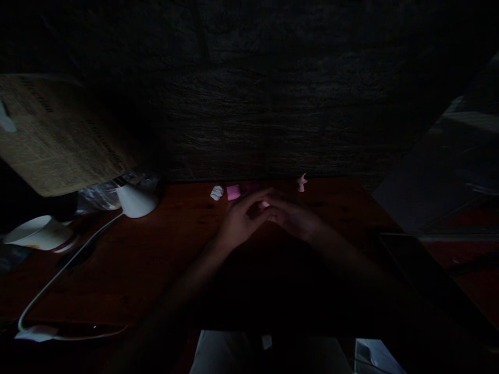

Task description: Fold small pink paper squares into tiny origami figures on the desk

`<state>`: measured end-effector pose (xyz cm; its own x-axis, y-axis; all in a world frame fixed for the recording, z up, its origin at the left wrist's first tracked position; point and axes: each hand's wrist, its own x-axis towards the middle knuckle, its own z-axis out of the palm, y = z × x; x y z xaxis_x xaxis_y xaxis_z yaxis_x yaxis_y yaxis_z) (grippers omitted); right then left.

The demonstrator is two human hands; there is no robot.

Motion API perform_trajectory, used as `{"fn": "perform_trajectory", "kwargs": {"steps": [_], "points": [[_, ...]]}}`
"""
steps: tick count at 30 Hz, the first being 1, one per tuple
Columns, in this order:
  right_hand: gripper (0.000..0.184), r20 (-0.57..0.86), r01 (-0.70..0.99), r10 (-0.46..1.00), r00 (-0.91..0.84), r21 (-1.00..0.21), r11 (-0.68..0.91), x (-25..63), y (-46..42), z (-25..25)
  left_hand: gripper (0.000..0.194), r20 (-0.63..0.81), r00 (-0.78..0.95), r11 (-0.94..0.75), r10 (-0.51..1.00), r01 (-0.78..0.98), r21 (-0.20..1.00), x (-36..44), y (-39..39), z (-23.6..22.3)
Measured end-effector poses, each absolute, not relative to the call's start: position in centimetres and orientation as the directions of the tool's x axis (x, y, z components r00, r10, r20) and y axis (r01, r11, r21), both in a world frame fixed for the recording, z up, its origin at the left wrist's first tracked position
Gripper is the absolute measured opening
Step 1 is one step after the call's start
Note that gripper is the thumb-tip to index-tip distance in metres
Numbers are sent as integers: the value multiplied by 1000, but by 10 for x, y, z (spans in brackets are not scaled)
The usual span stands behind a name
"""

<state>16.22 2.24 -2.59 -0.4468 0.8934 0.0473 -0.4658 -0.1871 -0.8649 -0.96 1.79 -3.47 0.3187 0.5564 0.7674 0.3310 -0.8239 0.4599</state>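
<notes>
A small pink piece [265, 204] is held between the curled fingers of the left hand [238, 221] and the right hand [296, 218], above the desk [175, 259]. Beyond them, near the wall [249, 104], a white lump [217, 193] and a pink block [233, 192] are seen on the left, a pale pink figure [301, 182] on the right.

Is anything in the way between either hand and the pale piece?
Nothing visible is: the pale piece shows at the fingers, where the left hand and right hand meet. The pink block lies off to the left.
</notes>
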Motion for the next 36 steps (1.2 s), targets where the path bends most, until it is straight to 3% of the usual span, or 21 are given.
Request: {"fn": "perform_trajectory", "kwargs": {"steps": [7,25,36], "points": [[24,49,-472,864,-501,-852,-225,167,23,-23,35,787,310,-833,534,352,426,-10,17,-33],[23,107,-456,816,-568,-866,-205,164,20,-20,34,778,274,-819,566,299,491,-8,16,-36],[27,54,-436,839,-542,-871,-225,165,21,-23,36,794,282,-836,539,293,464,-6,15,-36]]}}
